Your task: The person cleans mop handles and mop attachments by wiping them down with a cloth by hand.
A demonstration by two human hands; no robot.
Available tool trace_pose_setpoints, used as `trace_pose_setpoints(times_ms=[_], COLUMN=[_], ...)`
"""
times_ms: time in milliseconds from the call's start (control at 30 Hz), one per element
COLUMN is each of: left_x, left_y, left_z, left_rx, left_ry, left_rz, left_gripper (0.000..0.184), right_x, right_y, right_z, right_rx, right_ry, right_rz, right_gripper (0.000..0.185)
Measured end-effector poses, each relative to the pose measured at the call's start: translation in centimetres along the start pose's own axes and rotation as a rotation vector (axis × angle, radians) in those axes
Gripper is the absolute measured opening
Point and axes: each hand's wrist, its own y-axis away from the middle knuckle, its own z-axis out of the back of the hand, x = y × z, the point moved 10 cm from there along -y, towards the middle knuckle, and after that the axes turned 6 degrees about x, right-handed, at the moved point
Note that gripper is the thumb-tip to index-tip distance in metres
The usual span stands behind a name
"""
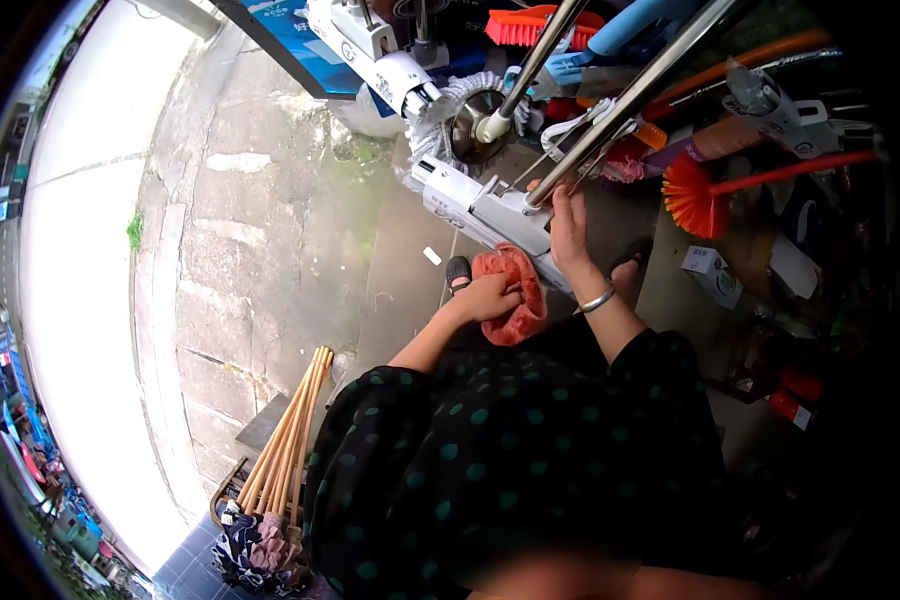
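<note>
One red cloth (526, 318) is being gripped, bunched with no clear long axis, by the left hand (490, 298) near the centre of the frame, just below the white mop head (482, 213). The metal pole (635, 100) is being clasped near its foot by the right hand (571, 232), the nearer one, and is being pointed toward the upper right; the head is being slanted from upper left to lower right.
</note>
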Motion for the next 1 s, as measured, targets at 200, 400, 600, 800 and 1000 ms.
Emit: trace_pose_setpoints(times_ms=[200,400,600,800,1000], left_x=[-9.8,-9.7,-14.0,-18.5,-18.9], left_y=[1.7,0.8,2.4,0.4,-0.9], left_z=[6.5,5.9,11.2,12.5,12.1], left_rx=[-0.331,-0.233,-0.219,-0.723,-0.724], left_ry=[0.082,0.238,-0.291,0.206,-0.09], left_rz=[-0.316,-0.263,0.208,-0.376,-0.349], left_gripper=[0.026,0.031,0.042,0.066,0.053], right_x=[3.6,2.2,3.5,2.9,0.7], right_y=[2.0,5.2,5.8,6.5,12.1], right_z=[-2.5,-2.1,0.2,-0.5,4.6], right_rx=[0.154,0.29,0.136,0.28,0.307], right_ry=[-0.001,-0.079,0.322,0.004,-0.154], right_rz=[0.078,-0.022,0.217,-0.136,-0.115], right_gripper=[0.106,0.122,0.07,0.065,0.049])
